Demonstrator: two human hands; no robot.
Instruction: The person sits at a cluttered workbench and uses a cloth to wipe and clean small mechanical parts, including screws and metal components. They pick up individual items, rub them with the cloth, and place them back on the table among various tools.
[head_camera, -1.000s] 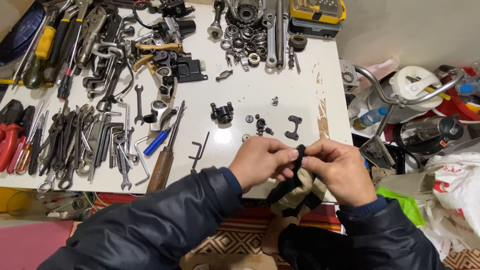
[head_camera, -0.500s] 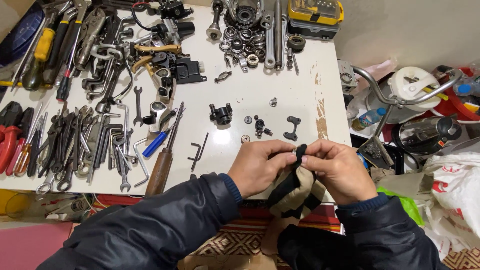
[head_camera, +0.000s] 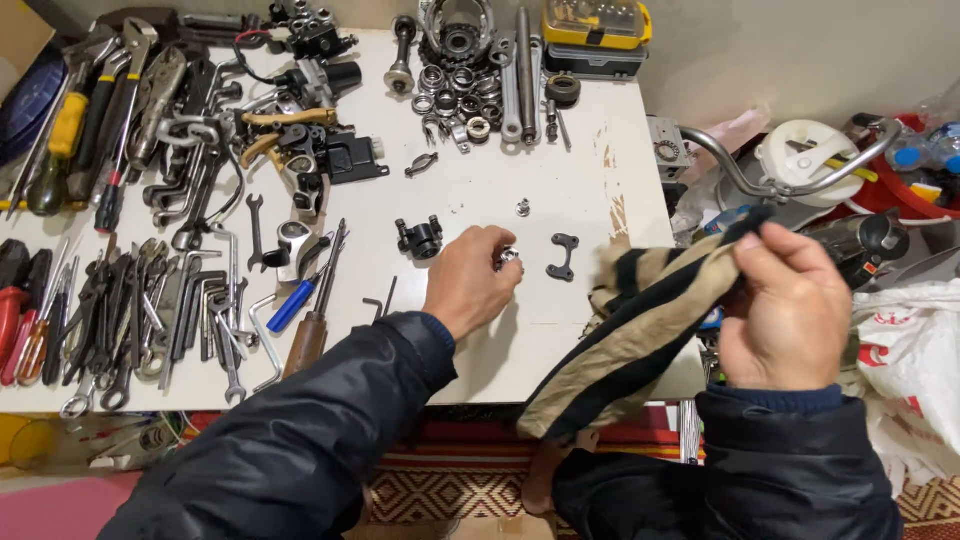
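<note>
At the far left of the white table (head_camera: 480, 190) lies a dense spread of wrenches and pliers (head_camera: 130, 300), with a blue-handled screwdriver (head_camera: 290, 305) just beside them. Further right a small black bracket part (head_camera: 420, 238) sits just beyond the left hand (head_camera: 470, 280), near its knuckles. This hand reaches out over the tabletop, its fingers (head_camera: 500, 250) curled together and pinching a small shiny metal piece (head_camera: 509, 257) at their tips, low on or just above the surface; which, I cannot tell. Just right of the piece lies a flat black link plate (head_camera: 562, 256), apart from the fingertips. Right again, past the table's edge, the right hand (head_camera: 785, 305) is raised, pinching the upper end of a tan and black striped cloth (head_camera: 640, 330), whose long axis slants down and left toward the person's lap. The left hand is the nearer to the small parts.
</note>
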